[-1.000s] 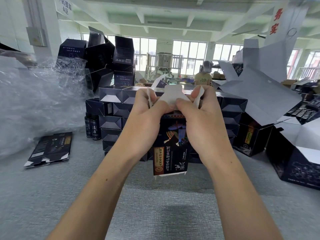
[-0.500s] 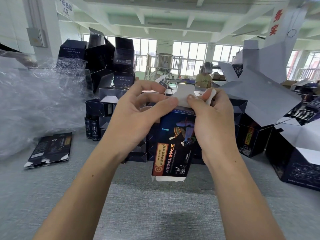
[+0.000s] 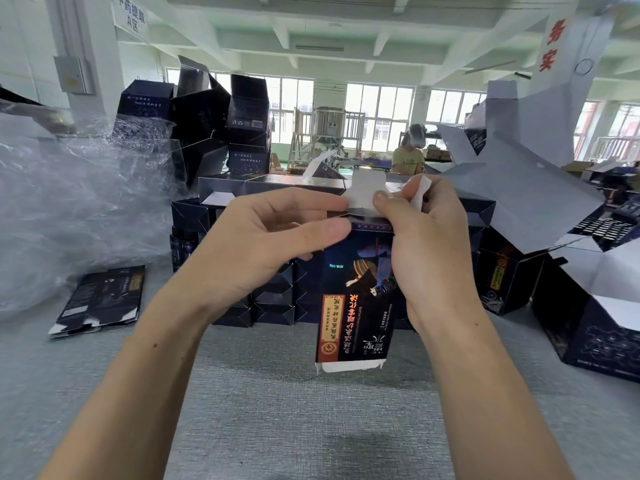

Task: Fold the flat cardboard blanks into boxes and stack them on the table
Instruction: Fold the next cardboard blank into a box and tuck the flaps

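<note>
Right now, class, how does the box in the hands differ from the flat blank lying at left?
The box is opened out, flaps raised; the flat blank is collapsed. The box hangs vertical in the air; the blank lies on the table. Both are dark printed cardboard.

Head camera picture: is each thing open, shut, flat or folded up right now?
Dark blue printed cardboard box: held up, upside-down, white end flaps open.
Left hand: pinches box's top edge.
Right hand: grips box, thumb on one flap.
Flat dark cardboard blank: unfolded, lying on grey table.
Stack of dark cardboard boxes: folded, piled behind.
</note>
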